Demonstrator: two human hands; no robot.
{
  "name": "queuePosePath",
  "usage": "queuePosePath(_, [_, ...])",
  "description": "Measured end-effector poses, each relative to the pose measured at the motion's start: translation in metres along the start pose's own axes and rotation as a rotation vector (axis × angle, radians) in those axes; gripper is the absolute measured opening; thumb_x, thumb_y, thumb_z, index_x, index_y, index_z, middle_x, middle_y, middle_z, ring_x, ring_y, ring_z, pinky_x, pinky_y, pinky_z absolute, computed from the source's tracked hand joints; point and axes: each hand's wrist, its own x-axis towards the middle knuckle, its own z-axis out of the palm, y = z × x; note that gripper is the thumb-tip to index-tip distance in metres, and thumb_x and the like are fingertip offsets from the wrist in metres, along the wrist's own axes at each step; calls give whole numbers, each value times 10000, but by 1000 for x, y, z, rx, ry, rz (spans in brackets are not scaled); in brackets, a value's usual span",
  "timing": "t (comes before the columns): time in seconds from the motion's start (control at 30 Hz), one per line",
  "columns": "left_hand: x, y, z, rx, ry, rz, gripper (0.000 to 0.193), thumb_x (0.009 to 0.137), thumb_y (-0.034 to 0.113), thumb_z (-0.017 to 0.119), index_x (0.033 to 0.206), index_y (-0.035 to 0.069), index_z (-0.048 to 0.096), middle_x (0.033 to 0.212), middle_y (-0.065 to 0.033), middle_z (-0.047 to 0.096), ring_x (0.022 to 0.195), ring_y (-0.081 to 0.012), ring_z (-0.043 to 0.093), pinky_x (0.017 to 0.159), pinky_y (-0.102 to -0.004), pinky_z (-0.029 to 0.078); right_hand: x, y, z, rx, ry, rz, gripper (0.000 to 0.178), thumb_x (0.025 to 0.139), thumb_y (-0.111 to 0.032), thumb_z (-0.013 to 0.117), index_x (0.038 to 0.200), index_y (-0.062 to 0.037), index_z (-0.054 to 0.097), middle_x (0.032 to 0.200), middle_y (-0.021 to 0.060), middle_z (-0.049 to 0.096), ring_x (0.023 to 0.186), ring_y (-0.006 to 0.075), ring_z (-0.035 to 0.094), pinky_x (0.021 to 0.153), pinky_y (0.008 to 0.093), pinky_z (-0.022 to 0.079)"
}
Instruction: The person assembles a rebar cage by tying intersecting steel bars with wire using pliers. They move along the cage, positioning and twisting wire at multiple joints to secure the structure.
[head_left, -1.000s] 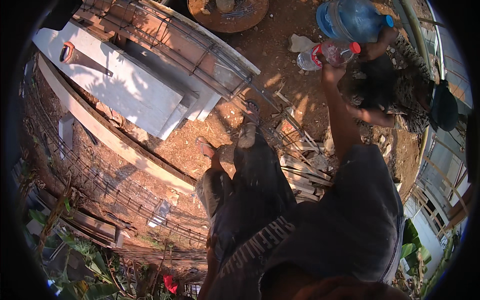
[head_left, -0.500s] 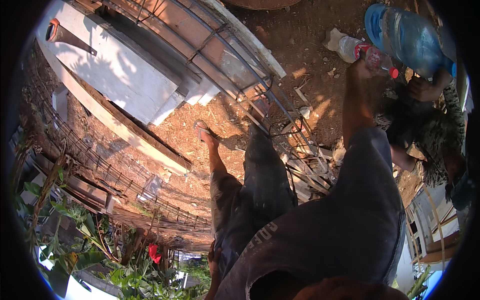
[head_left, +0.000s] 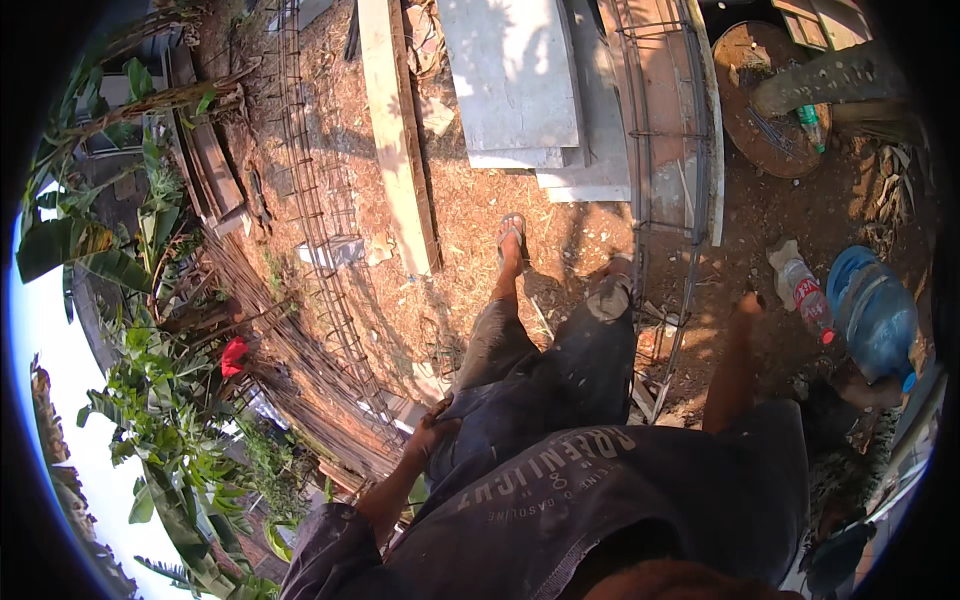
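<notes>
My left hand point(head_left: 432, 430) lies against the dark trousers at my thigh, with its fingers stretched out and nothing in them. My right hand point(head_left: 745, 308) hangs at the end of my outstretched arm above the soil, and its fingers are too small and dark to read. Nearest to it on the right lies a clear plastic bottle point(head_left: 808, 295) with a red label and red cap, apart from the hand. Beside that is a large blue water jug point(head_left: 872, 315). Another person's hand point(head_left: 872, 392) is near the jug's neck.
A rebar cage point(head_left: 650, 130) runs down beside white-grey boards point(head_left: 515, 80). A timber plank point(head_left: 395, 130) and another long rebar cage point(head_left: 310, 200) lie to the left. A round rusty lid point(head_left: 745, 130) is at the far right. Banana plants point(head_left: 150, 420) border the left.
My view has turned, shifting the scene. My right hand, earlier at the red-labelled bottle, is now apart from it. My left hand remains at my thigh.
</notes>
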Motion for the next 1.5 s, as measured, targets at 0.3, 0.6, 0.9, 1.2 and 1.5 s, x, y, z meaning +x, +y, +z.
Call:
queuePosePath(0.3, [27,-53,-27,-33,-62,252,822,741,434,695,1392,29,401,1324,-200,512,1214,-279,497,1023,-325,359,-285,-55,35,-761,-473,-843,308,807,-266,701,1006,-66,576,922,114,619,764,239,575,727,350,450])
queuePosePath(0.6, [196,-82,-101,447,-75,941,559,754,492,654,1169,120,622,999,-158,663,865,-302,639,786,-373,490,-274,-58,77,-369,-724,-406,128,808,-75,630,697,-108,575,633,15,552,533,156,525,468,323,440])
queuePosePath(0.9, [262,-72,-237,-421,636,927,131,771,111,585,744,3,653,643,-101,644,581,-189,606,516,-318,451,-507,40,206,-1135,-1245,-822,110,791,-68,625,878,-7,653,751,48,620,657,129,565,633,291,477])
queuePosePath(1.2, [255,-119,-250,-513,610,311,161,746,156,716,696,12,664,618,-107,644,533,-192,608,504,-331,463,-694,30,310,-1062,-1307,-795,159,813,-156,631,919,-38,650,786,46,620,594,131,558,512,290,443])
queuePosePath(1.5, [204,-19,-233,-976,702,270,359,889,251,595,649,-16,588,627,-86,603,565,-168,518,563,-356,430,-677,-22,423,-1370,-1103,-773,131,795,-155,633,880,-56,647,744,59,623,570,180,586,462,321,464])
